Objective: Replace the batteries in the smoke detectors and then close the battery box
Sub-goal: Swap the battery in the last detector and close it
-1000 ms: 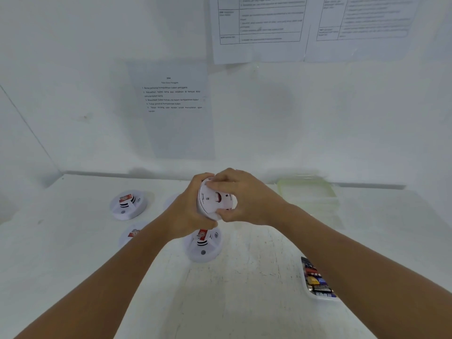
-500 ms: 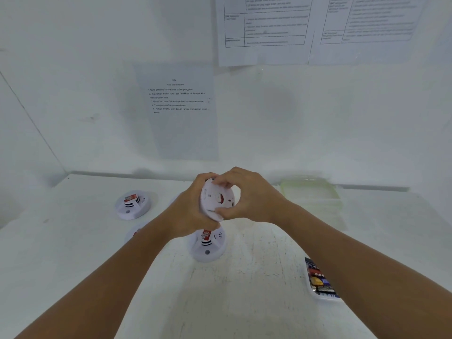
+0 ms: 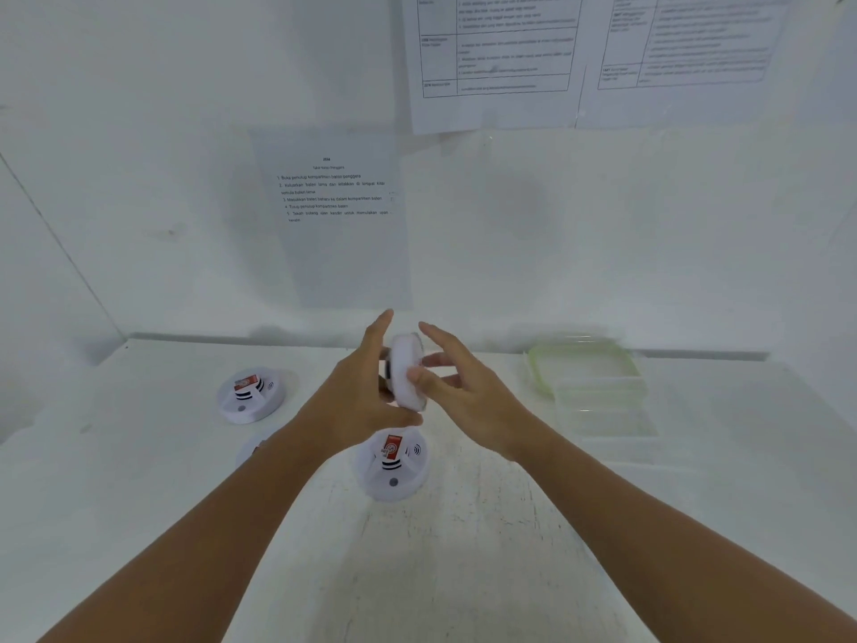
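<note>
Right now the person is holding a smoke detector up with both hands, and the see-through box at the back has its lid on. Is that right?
Not quite. The head view shows the smoke detector between the left hand and right hand, but the see-through box is open; its lid lies behind it.

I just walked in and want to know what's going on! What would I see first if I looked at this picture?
First you'd spot two hands in the middle holding a round white smoke detector on edge above the table: the left hand on its left side, the right hand on its right with fingers spread. Just below sits another detector with a red label, a third further left, and a clear green-rimmed box at the right.
</note>
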`<state>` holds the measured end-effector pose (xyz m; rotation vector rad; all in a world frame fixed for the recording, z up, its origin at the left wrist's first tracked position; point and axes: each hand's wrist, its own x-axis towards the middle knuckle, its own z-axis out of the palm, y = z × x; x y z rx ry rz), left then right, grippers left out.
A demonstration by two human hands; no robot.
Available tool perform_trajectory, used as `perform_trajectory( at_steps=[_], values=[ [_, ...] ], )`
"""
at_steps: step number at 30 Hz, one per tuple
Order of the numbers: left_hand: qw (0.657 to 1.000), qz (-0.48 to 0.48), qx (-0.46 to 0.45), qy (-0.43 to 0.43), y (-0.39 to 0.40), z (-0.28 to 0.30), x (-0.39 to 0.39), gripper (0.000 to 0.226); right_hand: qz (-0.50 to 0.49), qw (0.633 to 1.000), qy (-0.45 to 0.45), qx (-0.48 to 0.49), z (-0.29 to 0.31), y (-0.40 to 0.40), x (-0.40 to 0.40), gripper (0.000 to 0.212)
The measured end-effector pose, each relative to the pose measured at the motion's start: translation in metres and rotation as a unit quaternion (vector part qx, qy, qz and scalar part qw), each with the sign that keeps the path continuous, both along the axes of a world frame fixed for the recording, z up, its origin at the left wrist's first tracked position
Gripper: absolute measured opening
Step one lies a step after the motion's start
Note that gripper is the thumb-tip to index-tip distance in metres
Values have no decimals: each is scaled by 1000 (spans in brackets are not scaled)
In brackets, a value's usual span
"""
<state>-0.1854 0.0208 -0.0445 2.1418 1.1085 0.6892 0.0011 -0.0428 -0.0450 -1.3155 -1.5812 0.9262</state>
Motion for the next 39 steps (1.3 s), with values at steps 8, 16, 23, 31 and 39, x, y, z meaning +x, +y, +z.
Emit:
perform_trajectory(
  at_steps=[8, 16, 23, 31, 39],
  values=[
    [999, -13, 34, 8, -7, -4, 0, 110, -38, 957, 266, -110, -13, 1, 0, 40],
    [963, 46, -213, -159, 6, -3, 6, 43, -34, 902, 409, -129, -19, 8, 7, 38],
    [960, 39, -203, -186, 24, -15, 10, 41, -34, 992, 92, -85, -24, 10, 30, 70],
    [977, 37, -182, -108, 38, -41, 30, 44, -49, 992, 18, -113, -51, 23, 43, 85],
    [983, 28, -173, -47, 46, -58, 46, 49, -96, 988, -76, -99, -71, 33, 46, 91]
  ],
)
